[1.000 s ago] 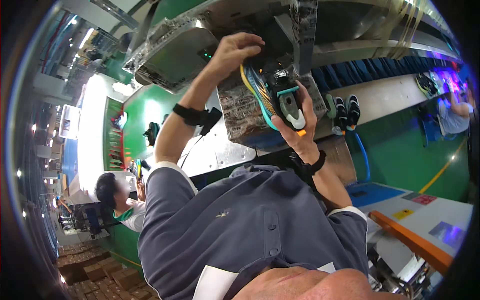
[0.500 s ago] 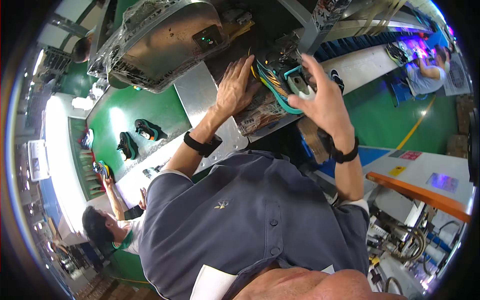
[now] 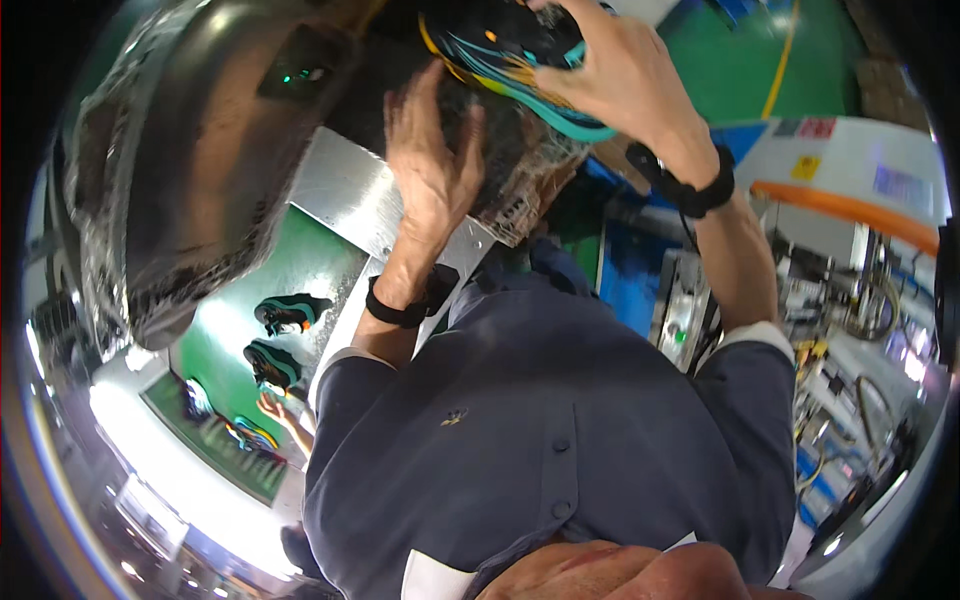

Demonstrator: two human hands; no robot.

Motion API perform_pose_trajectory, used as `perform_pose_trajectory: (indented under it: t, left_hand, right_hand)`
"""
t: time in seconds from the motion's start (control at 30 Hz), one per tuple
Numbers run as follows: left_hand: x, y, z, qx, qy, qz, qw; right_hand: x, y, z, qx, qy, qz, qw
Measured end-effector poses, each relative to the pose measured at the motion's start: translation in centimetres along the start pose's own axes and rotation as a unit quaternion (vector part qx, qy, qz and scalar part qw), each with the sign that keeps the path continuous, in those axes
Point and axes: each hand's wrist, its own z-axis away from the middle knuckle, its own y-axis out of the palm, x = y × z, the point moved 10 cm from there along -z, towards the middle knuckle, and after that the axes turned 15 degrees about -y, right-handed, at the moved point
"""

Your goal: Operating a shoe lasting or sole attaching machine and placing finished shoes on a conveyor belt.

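Observation:
A black sports shoe [image 3: 500,55] with a teal sole and yellow and orange accents is at the top centre, over a dark, plastic-wrapped ledge [image 3: 525,195]. My right hand [image 3: 630,85] grips it toward the heel, thumb along the side and fingers over the top. Part of the shoe is hidden behind that hand. My left hand [image 3: 430,150] is open beside the shoe's toe end, fingers spread and slightly blurred, holding nothing. Both wrists wear black bands.
A plastic-wrapped metal machine housing [image 3: 190,150] with green lights stands at the left. Below it, a green conveyor [image 3: 225,350] carries several shoes, and another person's hand [image 3: 272,405] reaches there. At the right are an orange-edged machine [image 3: 850,210] and tubing.
My right hand has closed on the shoe. My left hand has come off the ledge surface, its fingers spreading. The whole view has turned and shifted, bringing the shoe nearer the top edge.

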Motion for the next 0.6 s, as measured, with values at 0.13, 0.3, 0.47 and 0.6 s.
perform_pose_trajectory:
  t: [0.13,0.3,0.47,0.6]
  left_hand:
    - [-0.3,0.9,-0.1,0.024,0.018,0.004,1.000]
    - [-0.5,0.7,0.1,-0.003,0.007,0.054,0.999]
    - [-0.8,0.8,0.6,-0.004,0.002,0.027,1.000]
    - [-1.2,2.0,1.1,0.051,-0.036,0.160,0.985]
  right_hand:
    - [-0.4,-1.3,0.4,-0.053,0.008,0.017,0.998]
    - [-0.8,-2.1,2.2,-0.099,0.034,0.025,0.994]
    - [1.0,-5.2,6.3,-0.267,-0.051,-0.007,0.962]
    - [0.6,-7.0,14.3,-0.417,-0.032,0.067,0.906]
